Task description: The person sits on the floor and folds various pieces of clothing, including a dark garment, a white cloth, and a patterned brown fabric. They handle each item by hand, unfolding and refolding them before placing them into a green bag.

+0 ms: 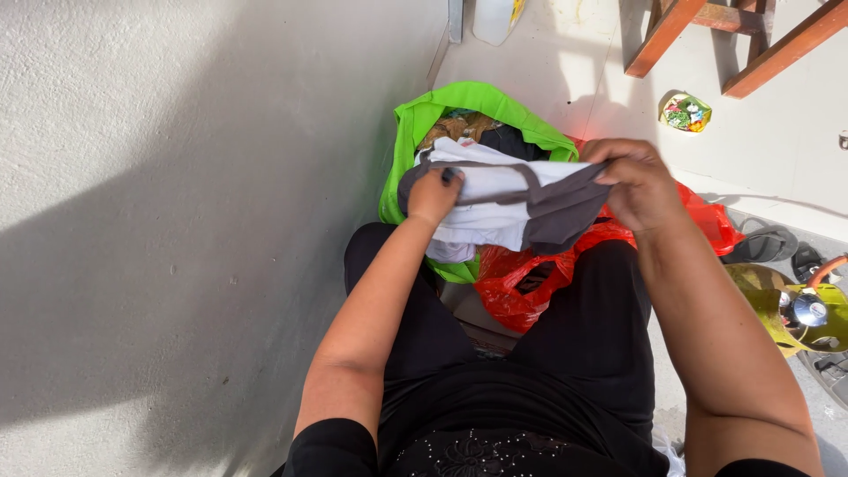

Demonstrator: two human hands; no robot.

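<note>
Looking down past the person's black-clad lap (530, 389), both forearms reach forward over the knees. Left hand (435, 194) is closed tight on the left end of a white-and-grey garment (503, 199), fingers curled into the grey band; right hand (638, 181) pinches the right end of the same band between thumb and fingers. The garment hangs stretched between the two hands, above the floor, over the mouth of a green bag (415, 132) and touching neither rim visibly. A red plastic bag (508, 283) lies crumpled just beside the green one, between the knees. Farther off: a small offering tray (685, 112) on the pale floor (565, 62), wooden furniture legs (671, 31) at the far right corner, sandals (768, 243) and a green gas cylinder (799, 314) at the right edge. Judged risk: the loose white folds may slip from the pinch and drop onto the floor
</note>
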